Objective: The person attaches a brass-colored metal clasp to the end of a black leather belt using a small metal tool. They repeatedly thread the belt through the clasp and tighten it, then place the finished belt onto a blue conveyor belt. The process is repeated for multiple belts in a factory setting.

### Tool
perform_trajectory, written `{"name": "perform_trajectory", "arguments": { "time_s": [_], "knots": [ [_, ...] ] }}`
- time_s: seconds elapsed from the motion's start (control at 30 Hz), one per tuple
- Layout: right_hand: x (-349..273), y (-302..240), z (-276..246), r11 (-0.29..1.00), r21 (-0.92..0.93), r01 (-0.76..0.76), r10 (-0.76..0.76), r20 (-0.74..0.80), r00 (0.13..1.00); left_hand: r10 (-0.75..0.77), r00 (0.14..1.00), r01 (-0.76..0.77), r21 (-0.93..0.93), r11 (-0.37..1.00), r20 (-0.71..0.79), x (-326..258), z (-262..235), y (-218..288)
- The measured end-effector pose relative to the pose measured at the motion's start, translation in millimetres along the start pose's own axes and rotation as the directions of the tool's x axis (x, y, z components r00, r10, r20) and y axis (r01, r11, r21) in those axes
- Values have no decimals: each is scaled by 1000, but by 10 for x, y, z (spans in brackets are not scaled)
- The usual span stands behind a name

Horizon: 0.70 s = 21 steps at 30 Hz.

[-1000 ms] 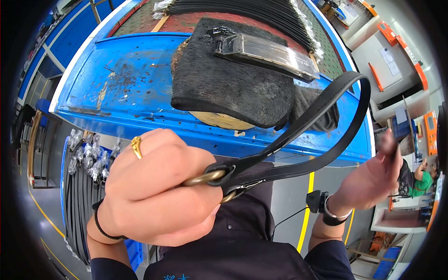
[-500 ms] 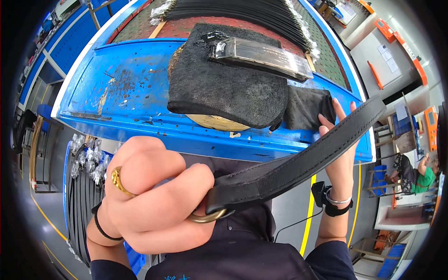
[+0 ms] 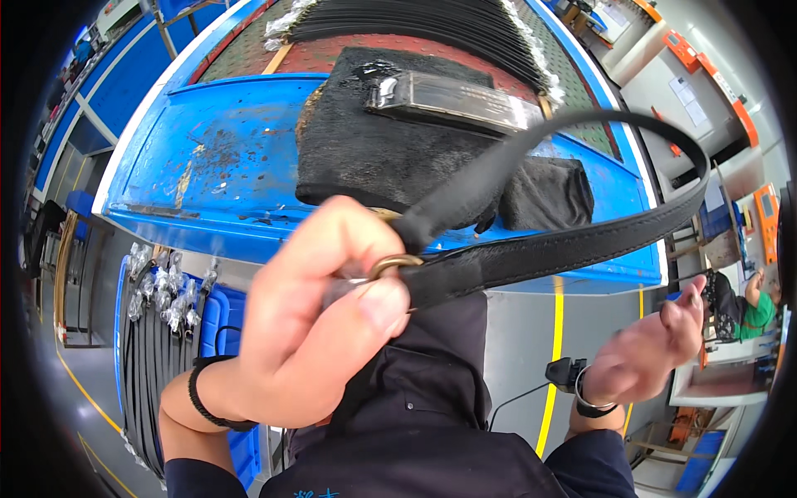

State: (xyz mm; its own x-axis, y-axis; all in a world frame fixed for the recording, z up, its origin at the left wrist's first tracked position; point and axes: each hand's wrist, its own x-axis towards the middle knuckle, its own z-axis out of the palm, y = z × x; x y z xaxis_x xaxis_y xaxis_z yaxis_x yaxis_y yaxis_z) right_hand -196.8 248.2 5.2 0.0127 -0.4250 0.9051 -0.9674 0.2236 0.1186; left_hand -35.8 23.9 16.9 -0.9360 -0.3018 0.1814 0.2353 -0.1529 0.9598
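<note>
My left hand [image 3: 311, 332] pinches a black leather strap [image 3: 564, 245] close to its brass-coloured ring [image 3: 394, 264], thumb on the near side. From there the strap runs right, bends round in a wide loop and comes back to near the ring. Stitching shows along its edge. Lower right, my right hand [image 3: 652, 353] is open with its fingers stretched out, slightly smeared by motion, and apart from the strap. Behind the strap lies a large black cloth [image 3: 374, 149] with a clear-topped long box [image 3: 465, 101] on it. Beside it is a smaller folded black cloth [image 3: 548, 195].
The blue workbench [image 3: 224, 158] has dark stains and a raised rim. Across its far side lies a row of black straps [image 3: 407, 21] with plastic-wrapped ends. More wrapped straps [image 3: 154, 357] hang at the left. A person in green [image 3: 754, 311] sits far right.
My left hand has turned, bringing its thumb and the ring into view. The strap has swung into an open loop. My right hand has dropped from the small cloth, down and right.
</note>
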Motion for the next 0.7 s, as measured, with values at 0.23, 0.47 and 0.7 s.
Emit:
{"name": "perform_trajectory", "arguments": {
  "time_s": [0.23, 0.47, 0.7],
  "knots": [
    [394, -213, 122, 960, -221, 173, -6, 601, 799, -503, 776, 630, -514, 583, 381, 37, 33, -59],
    [504, -162, 240, 995, 85, 46, -89, 616, 783, -488, 807, 590, -402, 701, 332, -45, -58, -98],
    [493, -150, 298, 992, 118, -40, -49, 665, 745, 445, 854, -457, 800, 389, 272, -257, -277, -91]
  ]
}}
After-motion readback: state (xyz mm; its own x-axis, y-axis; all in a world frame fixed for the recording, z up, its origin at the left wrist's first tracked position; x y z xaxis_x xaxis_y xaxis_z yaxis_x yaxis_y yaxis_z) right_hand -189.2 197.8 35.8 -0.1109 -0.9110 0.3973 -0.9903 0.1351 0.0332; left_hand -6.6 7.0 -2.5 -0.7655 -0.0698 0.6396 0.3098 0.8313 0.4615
